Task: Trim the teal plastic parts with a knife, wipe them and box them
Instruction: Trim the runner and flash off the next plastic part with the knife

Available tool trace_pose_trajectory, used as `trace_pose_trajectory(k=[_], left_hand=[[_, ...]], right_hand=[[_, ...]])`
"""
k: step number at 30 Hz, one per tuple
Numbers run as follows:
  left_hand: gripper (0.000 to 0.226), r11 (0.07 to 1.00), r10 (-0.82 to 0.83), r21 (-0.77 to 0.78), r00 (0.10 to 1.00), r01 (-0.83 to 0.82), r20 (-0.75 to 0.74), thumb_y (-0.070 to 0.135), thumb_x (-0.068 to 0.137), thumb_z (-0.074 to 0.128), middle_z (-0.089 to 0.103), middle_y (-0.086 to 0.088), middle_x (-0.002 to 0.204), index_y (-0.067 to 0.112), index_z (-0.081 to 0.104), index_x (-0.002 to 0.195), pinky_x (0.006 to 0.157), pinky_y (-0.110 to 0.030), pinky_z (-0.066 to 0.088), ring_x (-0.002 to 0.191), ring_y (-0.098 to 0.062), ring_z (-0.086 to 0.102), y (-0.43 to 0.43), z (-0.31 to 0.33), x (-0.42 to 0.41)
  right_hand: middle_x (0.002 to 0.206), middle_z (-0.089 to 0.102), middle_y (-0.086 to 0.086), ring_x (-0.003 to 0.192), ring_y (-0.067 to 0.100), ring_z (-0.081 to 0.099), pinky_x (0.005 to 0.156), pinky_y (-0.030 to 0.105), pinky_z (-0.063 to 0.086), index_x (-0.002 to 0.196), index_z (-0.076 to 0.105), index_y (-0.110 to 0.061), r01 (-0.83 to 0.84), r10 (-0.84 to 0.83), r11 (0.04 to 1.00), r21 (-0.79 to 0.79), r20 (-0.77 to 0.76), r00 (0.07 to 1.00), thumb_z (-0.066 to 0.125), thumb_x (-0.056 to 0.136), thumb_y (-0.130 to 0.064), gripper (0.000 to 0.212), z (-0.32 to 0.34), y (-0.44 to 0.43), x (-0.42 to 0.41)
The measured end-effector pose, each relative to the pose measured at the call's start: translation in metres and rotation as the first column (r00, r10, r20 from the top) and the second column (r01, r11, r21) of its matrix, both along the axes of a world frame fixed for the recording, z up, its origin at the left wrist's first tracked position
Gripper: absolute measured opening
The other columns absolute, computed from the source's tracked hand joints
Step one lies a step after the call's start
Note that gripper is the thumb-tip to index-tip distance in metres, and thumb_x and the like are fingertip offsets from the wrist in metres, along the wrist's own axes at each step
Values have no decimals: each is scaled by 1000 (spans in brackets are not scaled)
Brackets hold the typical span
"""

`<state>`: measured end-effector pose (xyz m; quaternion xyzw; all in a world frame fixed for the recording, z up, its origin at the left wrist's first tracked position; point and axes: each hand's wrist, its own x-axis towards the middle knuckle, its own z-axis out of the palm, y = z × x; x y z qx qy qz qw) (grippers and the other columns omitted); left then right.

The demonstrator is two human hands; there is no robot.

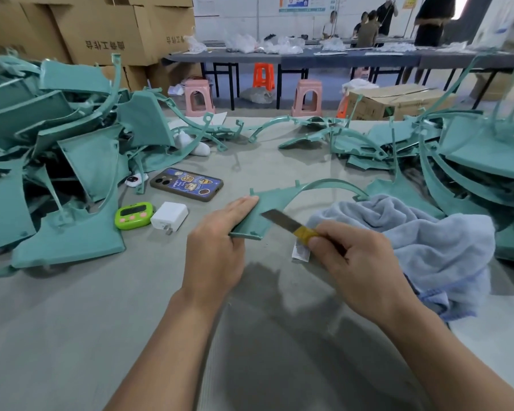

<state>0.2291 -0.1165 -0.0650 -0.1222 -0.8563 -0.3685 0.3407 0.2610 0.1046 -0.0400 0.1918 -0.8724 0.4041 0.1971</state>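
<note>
Left hand [220, 244] pinches teal plastic part [267, 207] at its near-left corner, fingers laid straight along the left edge. Part is at center of grey tabletop [72, 321], flat panel toward the person. Its thin curved arm arcs right and ends at the far edge of the light-blue towel [422, 241]. Right hand [353, 256] is wrapped round a utility knife [285, 222] w/ a yellow band at the handle; blade tip lies over the panel near its inner edge. Hands are close, not touching, each clamped on its own item. Left pile of teal parts [57, 149] and right pile of teal parts [472, 161] flank the work spot. Btwn left pile & held part: phone [187, 183], green timer [134, 215], white charger [170, 216]. Bg: cardboard boxes [101, 28], pink stools [198, 96].
</note>
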Motion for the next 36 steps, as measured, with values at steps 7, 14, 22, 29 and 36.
trace_pose_trajectory(k=[7,14,22,29,36], left_hand=[[64,999,-38,-29,999,37,-33,-14,77,55,65,7,134,19,69,130,108,-37,46,128,-7,58,-2,1,2],[73,1000,-22,17,999,23,-28,-19,73,55,64,14,133,25,69,129,109,-27,43,126,-1,57,0,3,0],[59,996,-47,79,998,45,28,-9,83,53,66,13,130,25,70,128,109,-28,44,125,0,57,-6,4,4],[60,995,-68,68,997,66,24,5,80,46,56,43,122,36,68,127,107,-14,40,124,9,55,-4,7,8],[76,959,-7,281,995,-21,97,-1,87,67,66,36,115,71,60,111,93,-7,44,108,11,61,-8,3,-1]], right_hand=[[65,62,1,75,29,60,69,38,41,74,66,-15,482,-473,873,-71,112,874,60,99,-24,27,7,35,-33],[62,57,-15,57,4,50,56,13,34,74,66,-28,11,-11,996,-90,-5,1000,61,96,-26,23,14,5,-2],[54,60,2,59,22,55,54,34,43,66,66,-13,548,-508,836,-36,331,795,59,96,-22,32,7,44,-33],[48,53,-9,43,3,42,46,14,32,61,64,-34,131,-99,969,-211,155,983,62,99,-22,40,11,7,-9],[49,62,2,49,16,55,47,30,43,67,70,-13,568,-486,812,-134,383,786,56,89,-20,27,5,45,-30]])
